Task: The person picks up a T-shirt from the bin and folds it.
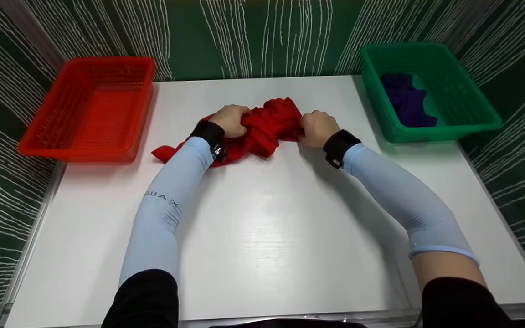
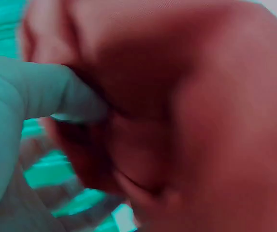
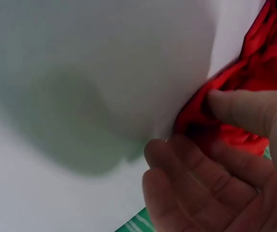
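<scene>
black sleeves [image 1: 143,298] cross the near edge of the white table [image 1: 262,237]; toward its far edge, the left hand [image 1: 231,121] and right hand [image 1: 319,129] each pinch the bunched red cloth [image 1: 265,130]. uneven pulling could tighten its folds or slip one loose.

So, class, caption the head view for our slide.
Left hand and right hand grip red cloth between red basket and green basket.

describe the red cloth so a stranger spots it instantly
On the white table, between the red basket and green basket, the left hand and right hand hold the red cloth. It's crumpled fabric, unlike either basket, and red, unlike the purple cloth.
</scene>
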Available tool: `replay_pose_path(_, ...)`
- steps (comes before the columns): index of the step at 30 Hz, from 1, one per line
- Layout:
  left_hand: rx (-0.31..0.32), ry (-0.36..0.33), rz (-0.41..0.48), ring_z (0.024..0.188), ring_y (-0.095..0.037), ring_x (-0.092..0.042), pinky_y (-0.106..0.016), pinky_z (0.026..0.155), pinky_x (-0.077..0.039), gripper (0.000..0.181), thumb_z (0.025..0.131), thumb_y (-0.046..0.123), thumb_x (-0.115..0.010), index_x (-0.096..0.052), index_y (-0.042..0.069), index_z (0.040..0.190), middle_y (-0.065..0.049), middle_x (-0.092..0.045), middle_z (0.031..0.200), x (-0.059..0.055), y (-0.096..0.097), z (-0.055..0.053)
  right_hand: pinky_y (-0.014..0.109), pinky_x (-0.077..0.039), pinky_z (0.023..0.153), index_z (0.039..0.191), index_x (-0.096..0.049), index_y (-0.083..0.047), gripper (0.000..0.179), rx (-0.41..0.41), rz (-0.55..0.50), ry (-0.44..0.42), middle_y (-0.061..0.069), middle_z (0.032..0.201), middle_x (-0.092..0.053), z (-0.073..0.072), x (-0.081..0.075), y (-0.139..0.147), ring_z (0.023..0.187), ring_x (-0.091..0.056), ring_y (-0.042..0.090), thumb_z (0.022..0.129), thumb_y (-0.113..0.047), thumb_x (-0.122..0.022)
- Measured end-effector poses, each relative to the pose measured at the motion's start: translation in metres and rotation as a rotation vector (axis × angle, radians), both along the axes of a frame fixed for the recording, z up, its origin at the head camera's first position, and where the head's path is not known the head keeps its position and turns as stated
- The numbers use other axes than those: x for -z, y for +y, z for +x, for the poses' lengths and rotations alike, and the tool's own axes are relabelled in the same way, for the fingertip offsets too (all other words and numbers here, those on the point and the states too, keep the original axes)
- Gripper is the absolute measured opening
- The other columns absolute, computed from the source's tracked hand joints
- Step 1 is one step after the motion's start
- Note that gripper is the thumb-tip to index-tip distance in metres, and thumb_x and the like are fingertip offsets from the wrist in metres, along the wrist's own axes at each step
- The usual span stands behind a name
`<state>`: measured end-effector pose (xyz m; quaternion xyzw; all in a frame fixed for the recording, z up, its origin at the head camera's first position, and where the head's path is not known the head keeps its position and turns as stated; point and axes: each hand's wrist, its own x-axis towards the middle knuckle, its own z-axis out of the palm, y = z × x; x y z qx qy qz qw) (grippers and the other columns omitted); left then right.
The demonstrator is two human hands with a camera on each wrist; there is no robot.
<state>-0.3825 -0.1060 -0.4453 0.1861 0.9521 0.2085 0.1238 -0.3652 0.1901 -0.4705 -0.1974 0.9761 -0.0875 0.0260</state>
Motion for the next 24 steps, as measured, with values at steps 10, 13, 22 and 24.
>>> replay_pose_path(10,-0.388,0.326,0.171,0.118,-0.041,-0.077,-0.055,0.099,-0.061,0.042,0.103,0.009,-0.049,-0.082,0.01,0.129,-0.016,-0.083,0.129,-0.02,-0.052,-0.007,0.066,-0.067,0.08,0.096,-0.074,0.006,0.022,0.15,0.12,0.112,0.029,0.098,-0.078,-0.003,-0.018,0.046,0.092,-0.077,0.048,0.092,-0.014,-0.067)
replay_pose_path(13,-0.564,0.421,0.245,0.117,-0.037,-0.078,-0.052,0.098,-0.06,0.04,0.104,0.011,-0.05,-0.082,0.011,0.129,-0.014,-0.084,0.128,-0.046,-0.076,-0.005,0.065,-0.067,0.08,0.102,-0.072,0.008,0.025,0.267,0.183,0.142,0.031,0.101,-0.078,-0.004,-0.027,0.064,0.094,-0.077,0.049,0.095,-0.015,-0.064)
replay_pose_path(22,-0.724,0.443,0.286,0.121,-0.034,-0.078,-0.048,0.107,-0.059,0.039,0.109,0.014,-0.05,-0.081,0.01,0.133,-0.014,-0.083,0.131,-0.063,-0.105,0.004,0.064,-0.068,0.081,0.103,-0.071,0.01,0.025,0.363,0.18,0.159,0.033,0.102,-0.077,-0.002,-0.037,0.078,0.093,-0.076,0.049,0.101,-0.009,-0.055)
replay_pose_path(24,-0.665,0.461,0.283,0.119,-0.034,-0.078,-0.049,0.104,-0.059,0.037,0.108,0.015,-0.054,-0.082,0.011,0.132,-0.013,-0.085,0.128,-0.056,-0.096,0.008,0.066,-0.067,0.085,0.108,-0.07,0.009,0.028,0.341,0.105,0.142,0.033,0.105,-0.077,0.002,-0.036,0.068,0.095,-0.076,0.049,0.103,-0.014,-0.055)
